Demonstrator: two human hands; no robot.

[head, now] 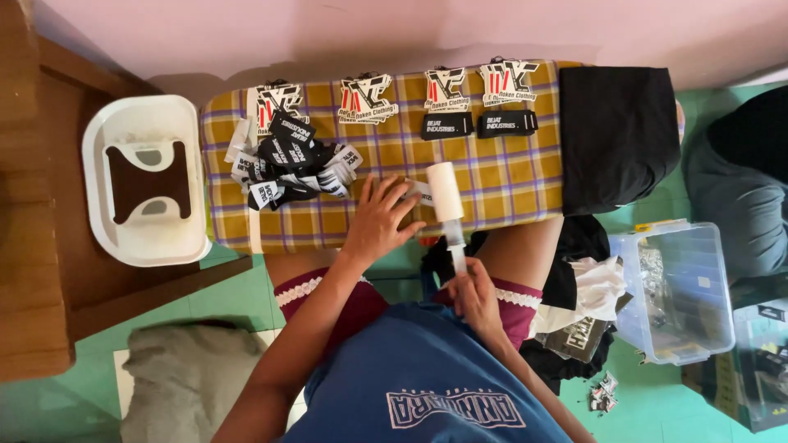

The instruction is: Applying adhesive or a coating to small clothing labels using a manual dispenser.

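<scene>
Right hand (474, 297) grips the lint roller (446, 197) by its thin handle, light, stiff, sticky drum over the checked board (509, 176), left hand (379, 220) spread flat, pinning a label (420, 192).

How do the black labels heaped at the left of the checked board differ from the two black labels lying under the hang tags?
The heaped labels lie jumbled, overlapping and pointing every way; the two flat labels lie side by side, level and apart. The heap mixes black and white pieces; the flat pair shows only black faces. The heap sits nearer the left hand; the pair lies nearer the folded black cloth. Both are small, black with white print, on the checked board.
</scene>
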